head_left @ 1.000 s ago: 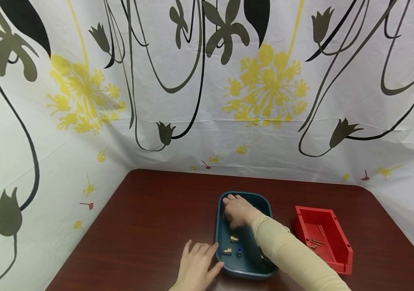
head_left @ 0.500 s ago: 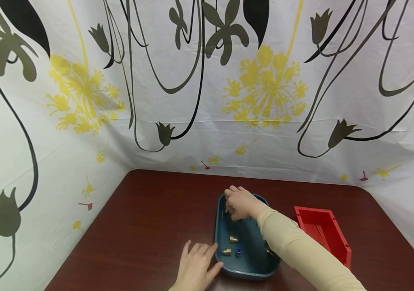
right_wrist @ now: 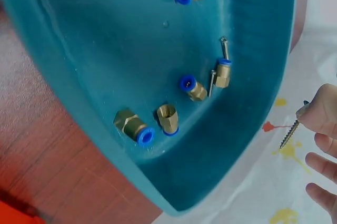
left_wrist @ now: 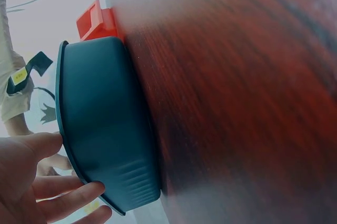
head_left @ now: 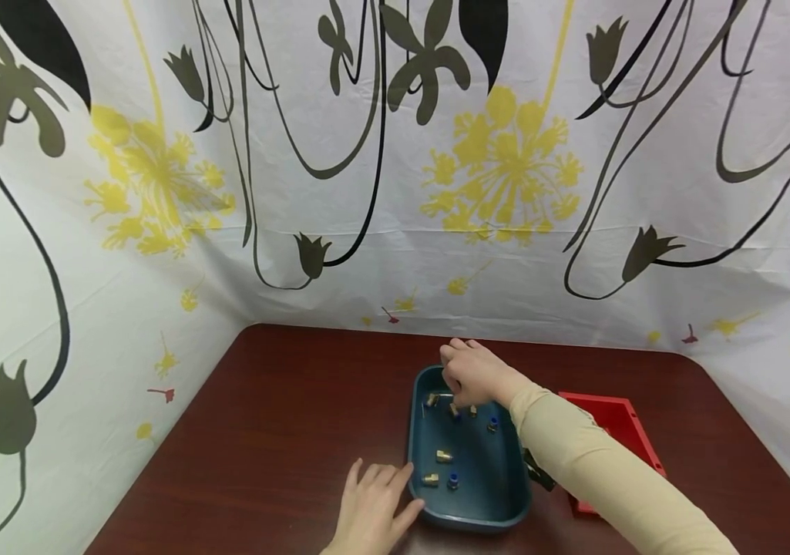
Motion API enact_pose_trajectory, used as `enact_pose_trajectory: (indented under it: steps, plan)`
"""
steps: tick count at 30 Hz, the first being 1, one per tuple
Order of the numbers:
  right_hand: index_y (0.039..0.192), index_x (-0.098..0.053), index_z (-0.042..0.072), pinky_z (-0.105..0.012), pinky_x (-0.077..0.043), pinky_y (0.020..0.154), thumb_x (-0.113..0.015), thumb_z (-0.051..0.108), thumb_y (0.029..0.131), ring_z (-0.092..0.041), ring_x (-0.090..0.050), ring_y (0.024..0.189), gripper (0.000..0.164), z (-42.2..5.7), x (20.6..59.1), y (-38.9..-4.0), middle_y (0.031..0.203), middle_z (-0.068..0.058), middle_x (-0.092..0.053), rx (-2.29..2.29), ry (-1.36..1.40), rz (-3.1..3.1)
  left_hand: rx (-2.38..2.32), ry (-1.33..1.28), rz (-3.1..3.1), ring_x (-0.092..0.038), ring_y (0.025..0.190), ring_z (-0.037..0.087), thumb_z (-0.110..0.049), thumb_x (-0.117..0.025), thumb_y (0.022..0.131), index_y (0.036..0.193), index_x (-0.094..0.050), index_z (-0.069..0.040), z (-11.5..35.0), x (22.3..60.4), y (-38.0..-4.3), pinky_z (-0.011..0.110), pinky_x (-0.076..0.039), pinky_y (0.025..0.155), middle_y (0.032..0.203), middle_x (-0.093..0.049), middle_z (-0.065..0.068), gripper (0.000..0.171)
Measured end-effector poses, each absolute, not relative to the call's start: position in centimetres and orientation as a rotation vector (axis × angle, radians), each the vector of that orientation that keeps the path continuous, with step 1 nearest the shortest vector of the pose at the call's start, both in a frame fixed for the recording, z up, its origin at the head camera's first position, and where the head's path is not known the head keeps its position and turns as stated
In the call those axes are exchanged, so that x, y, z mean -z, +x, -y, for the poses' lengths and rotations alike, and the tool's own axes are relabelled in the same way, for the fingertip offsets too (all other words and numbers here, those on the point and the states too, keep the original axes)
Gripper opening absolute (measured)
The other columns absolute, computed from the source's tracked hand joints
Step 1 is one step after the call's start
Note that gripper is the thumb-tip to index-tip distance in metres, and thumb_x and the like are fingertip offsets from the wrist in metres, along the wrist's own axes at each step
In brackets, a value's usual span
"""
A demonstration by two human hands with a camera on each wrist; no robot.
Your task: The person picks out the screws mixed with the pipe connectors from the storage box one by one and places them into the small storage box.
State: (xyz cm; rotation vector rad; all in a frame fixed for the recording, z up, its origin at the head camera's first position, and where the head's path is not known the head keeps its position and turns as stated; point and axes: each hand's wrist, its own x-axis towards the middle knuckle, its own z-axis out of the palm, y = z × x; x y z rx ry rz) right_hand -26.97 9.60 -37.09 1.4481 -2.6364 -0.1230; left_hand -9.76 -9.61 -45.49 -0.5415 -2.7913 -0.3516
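Note:
My right hand (head_left: 478, 374) is raised over the far end of a blue-green tray (head_left: 485, 497). Between thumb and fingers it pinches a screw (right_wrist: 289, 133), which points down and outward in the right wrist view. Several brass push-in fittings (right_wrist: 194, 88) with blue collars lie on the tray's floor, and two more screws (right_wrist: 225, 48) lie among them near the far end. At the tray's near left side my left hand (head_left: 374, 505) has its fingers spread and relaxed. Its thumb and fingertips touch the tray's rim (left_wrist: 64, 129) in the left wrist view, curled round nothing.
A red bin (head_left: 616, 416) stands to the right of the tray, partly covered by the right sleeve (head_left: 596, 455). The dark brown tabletop (head_left: 297, 432) ends at a patterned white curtain (head_left: 367, 200). A dark wrist camera (head_left: 539, 470) juts from the right forearm.
My right hand has risen out of the tray's far left part and shifted right, uncovering fittings there. The right sleeve now hides more of the red bin. My left hand has stayed at the rim.

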Motion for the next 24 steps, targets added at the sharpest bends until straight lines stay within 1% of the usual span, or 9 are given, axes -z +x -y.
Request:
enact_pose_trajectory:
  steps: [3,11,16,21,24]
  plan:
    - [0.048,-0.045,0.026,-0.036,-0.032,0.069,-0.072,0.020,0.065,-0.016,-0.033,0.076,0.033,-10.0,36.7,-26.9,0.081,0.006,-0.041,0.121,1.448,2.632,0.350,-0.537,2.800,-0.054,0.086,0.017,-0.043,-0.059,0.079,0.109,-0.063,-0.016,9.6,45.4,-9.8,0.053,-0.034,0.082,0.092,-0.061,-0.003,0.041]
    - [0.051,-0.045,0.027,-0.034,-0.031,0.067,-0.075,0.025,0.065,-0.016,-0.035,0.079,0.034,-11.7,35.9,-26.8,0.084,0.004,-0.042,0.115,1.429,2.619,0.346,-0.538,2.791,-0.054,0.085,0.017,-0.044,-0.059,0.079,0.108,-0.064,-0.015,9.6,45.6,-9.8,0.054,-0.034,0.081,0.091,-0.061,-0.003,0.040]
    - [0.052,-0.045,0.027,-0.033,-0.027,0.063,-0.074,0.023,0.065,-0.016,-0.032,0.075,0.032,-12.9,35.1,-26.7,0.081,0.005,-0.040,0.096,1.429,2.611,0.356,-0.537,2.797,-0.054,0.085,0.017,-0.043,-0.059,0.080,0.108,-0.064,-0.015,9.5,45.4,-9.8,0.053,-0.034,0.082,0.091,-0.061,-0.003,0.040]
    - [0.054,-0.046,0.028,-0.034,-0.027,0.064,-0.073,0.023,0.066,-0.015,-0.031,0.076,0.030,-14.0,34.8,-26.8,0.082,0.006,-0.038,0.109,1.405,2.647,0.357,-0.537,2.796,-0.054,0.085,0.017,-0.043,-0.060,0.080,0.108,-0.063,-0.015,9.5,45.5,-9.8,0.053,-0.034,0.082,0.090,-0.061,-0.003,0.040]
    - [0.054,-0.045,0.027,-0.033,-0.025,0.063,-0.072,0.020,0.066,-0.015,-0.030,0.076,0.031,-14.8,34.7,-26.8,0.081,0.006,-0.037,0.097,1.390,2.659,0.352,-0.542,2.783,-0.054,0.085,0.017,-0.043,-0.060,0.079,0.108,-0.064,-0.015,9.5,45.5,-9.8,0.053,-0.034,0.082,0.090,-0.061,-0.003,0.040]
